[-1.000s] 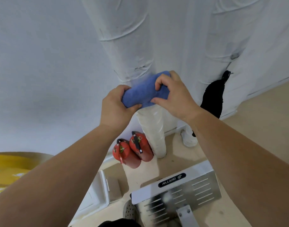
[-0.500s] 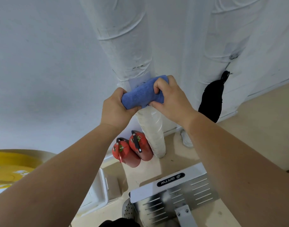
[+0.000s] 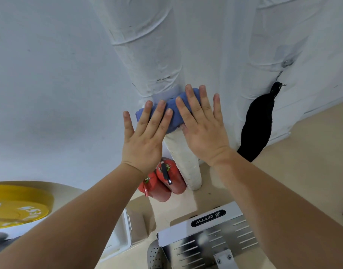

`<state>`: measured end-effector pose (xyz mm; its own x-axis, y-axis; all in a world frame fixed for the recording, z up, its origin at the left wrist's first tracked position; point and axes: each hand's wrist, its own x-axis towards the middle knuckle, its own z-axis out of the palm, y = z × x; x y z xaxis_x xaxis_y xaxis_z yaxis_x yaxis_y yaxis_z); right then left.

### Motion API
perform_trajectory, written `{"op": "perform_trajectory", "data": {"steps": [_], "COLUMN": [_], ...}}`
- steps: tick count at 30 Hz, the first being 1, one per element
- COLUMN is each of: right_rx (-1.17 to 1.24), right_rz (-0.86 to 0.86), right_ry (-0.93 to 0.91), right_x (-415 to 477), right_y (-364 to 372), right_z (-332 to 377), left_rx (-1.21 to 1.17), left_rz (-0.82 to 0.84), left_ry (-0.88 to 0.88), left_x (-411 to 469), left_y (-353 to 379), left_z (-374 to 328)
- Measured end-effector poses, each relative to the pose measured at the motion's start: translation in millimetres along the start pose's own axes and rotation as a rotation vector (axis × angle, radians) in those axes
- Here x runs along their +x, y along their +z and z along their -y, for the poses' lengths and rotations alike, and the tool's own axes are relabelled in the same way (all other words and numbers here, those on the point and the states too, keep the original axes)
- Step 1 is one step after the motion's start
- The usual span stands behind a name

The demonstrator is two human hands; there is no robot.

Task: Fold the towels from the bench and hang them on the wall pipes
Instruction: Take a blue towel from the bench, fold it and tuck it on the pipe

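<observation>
We judge this to be the close of the hanging step. The rolled blue terry towel [image 3: 172,123] sits on the white, cloth-wrapped wall pipe [image 3: 147,55], at the shoulder where the thick wrapping ends and a thinner section runs down to the floor. Our left hand [image 3: 143,140] and right hand [image 3: 203,136] lie flat over it, fingers straight and spread, gripping nothing; we cannot tell whether they press it or hover just off it. The next move calls for drawing both hands away gently, so the towel is not pulled off its perch, then fetching another.

The wall [image 3: 40,74] is pale and plain. A black cloth [image 3: 258,125] hangs on a second wrapped pipe [image 3: 273,45]. On the beige floor [image 3: 302,152] stand two red fire extinguishers [image 3: 166,181], with a yellow weight plate [image 3: 17,206] and a slotted metal panel [image 3: 207,235] nearer us.
</observation>
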<state>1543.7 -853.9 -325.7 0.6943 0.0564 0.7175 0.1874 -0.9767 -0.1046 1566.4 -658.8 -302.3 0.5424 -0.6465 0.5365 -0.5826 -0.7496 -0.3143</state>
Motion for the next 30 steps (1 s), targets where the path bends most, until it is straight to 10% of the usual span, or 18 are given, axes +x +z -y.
{"op": "perform_trajectory", "data": {"steps": [15,30], "right_rx": [0.112,-0.187], "right_rz": [-0.083,0.317], "right_ry": [-0.220,-0.115], "right_x": [6.2,-1.9], "right_y": [42.0,-43.6], "right_z": [-32.8,-19.0], "left_rx": [-0.107,0.005], "left_rz": [-0.239,0.168], "left_ry": [0.105,0.013], "left_x": [9.0,1.1], "left_y": [51.4,-20.7], "left_z": [15.2,0.3]}}
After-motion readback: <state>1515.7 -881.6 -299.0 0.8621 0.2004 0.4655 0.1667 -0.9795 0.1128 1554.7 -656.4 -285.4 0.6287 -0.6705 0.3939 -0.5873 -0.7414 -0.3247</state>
